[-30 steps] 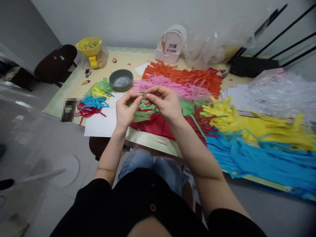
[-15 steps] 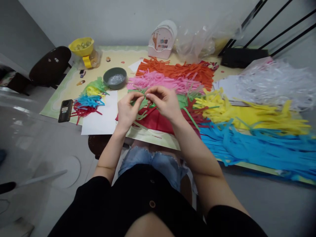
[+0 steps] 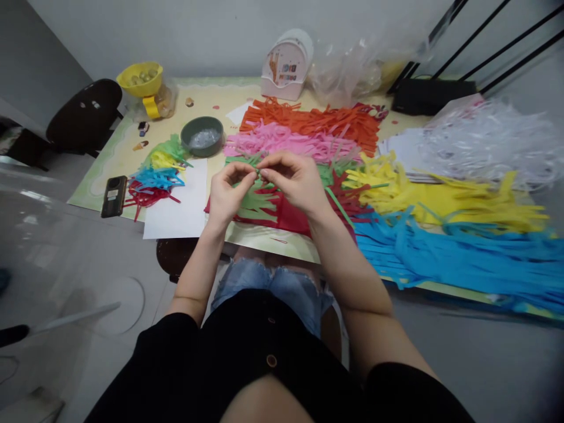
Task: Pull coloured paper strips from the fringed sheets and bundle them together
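Observation:
My left hand (image 3: pixel 228 192) and my right hand (image 3: pixel 294 179) meet over the table's front half. Thumbs and forefingers pinch the top of a light green fringed paper strip (image 3: pixel 256 205), whose cut ends hang below. Under it lies fringed red paper (image 3: pixel 294 220). Behind the hands, green fringe partly shows, then pink fringed paper (image 3: pixel 288 141) and orange fringed paper (image 3: pixel 321 123). To the right of my hands lie yellow fringed paper (image 3: pixel 449 197) and blue fringed paper (image 3: pixel 458 252). What sits right between the fingertips is too small to make out.
Left of my hands are a dark green bowl (image 3: pixel 202 137) with clear bits, a white sheet (image 3: pixel 176 211), a multicoloured fringe bundle (image 3: pixel 156 176) and a phone (image 3: pixel 113 197). Farther back stand a yellow bowl (image 3: pixel 140 85), a pink holder (image 3: pixel 286 67) and clear plastic bags (image 3: pixel 343 73). White shreds (image 3: pixel 497 144) lie right.
The light green fringe under my hands has come down and spread flatter over the red paper. Both hands keep their pinch in nearly the same place. The view has shifted slightly.

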`<state>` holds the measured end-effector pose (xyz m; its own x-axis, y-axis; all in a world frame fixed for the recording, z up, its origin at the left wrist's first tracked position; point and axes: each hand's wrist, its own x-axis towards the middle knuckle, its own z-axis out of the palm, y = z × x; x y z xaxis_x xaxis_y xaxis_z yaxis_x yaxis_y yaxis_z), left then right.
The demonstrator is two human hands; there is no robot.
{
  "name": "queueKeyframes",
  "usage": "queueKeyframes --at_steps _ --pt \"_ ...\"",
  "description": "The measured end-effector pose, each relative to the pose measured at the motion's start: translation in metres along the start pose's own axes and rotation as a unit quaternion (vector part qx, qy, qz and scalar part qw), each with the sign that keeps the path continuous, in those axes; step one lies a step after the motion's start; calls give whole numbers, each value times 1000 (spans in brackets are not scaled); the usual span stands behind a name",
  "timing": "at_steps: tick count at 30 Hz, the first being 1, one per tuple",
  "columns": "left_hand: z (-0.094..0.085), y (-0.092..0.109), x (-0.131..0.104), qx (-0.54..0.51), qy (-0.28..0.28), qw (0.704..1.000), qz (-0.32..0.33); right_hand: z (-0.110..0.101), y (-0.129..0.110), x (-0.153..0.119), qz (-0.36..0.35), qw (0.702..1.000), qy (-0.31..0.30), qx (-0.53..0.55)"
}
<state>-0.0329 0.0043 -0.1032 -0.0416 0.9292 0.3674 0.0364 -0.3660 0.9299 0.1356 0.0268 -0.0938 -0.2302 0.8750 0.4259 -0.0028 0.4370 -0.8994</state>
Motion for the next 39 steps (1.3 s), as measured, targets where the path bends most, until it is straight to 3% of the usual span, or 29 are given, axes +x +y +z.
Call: queueKeyframes --at_steps 3,6,13,16,21,24,29,36,39 --pt "8 1 -4 14 31 999 29 1 2 -2 -4 1000 29 2" --pt "13 0 -6 7 24 999 22 0 6 -4 -5 999 42 9" --pt "9 -5 -3 -48 -8 998 -25 -3 5 -8 -12 999 35 -16" --pt "8 -2 -6 -18 16 1000 -9 0 0 -10 -11 1000 24 -16" --pt "9 2 -11 -37 40 999 -1 7 -4 -13 -7 998 56 -21" --pt "8 1 -12 -57 55 997 -2 6 -3 -11 17 999 33 27" --pt "5 2 -14 -77 14 997 -16 2 -2 -6 30 998 28 51" --pt "10 12 -25 35 114 991 64 6 -11 -13 9 1000 11 -17" --pt "6 11 -24 3 82 996 41 2 -15 -14 -19 999 6 -26"
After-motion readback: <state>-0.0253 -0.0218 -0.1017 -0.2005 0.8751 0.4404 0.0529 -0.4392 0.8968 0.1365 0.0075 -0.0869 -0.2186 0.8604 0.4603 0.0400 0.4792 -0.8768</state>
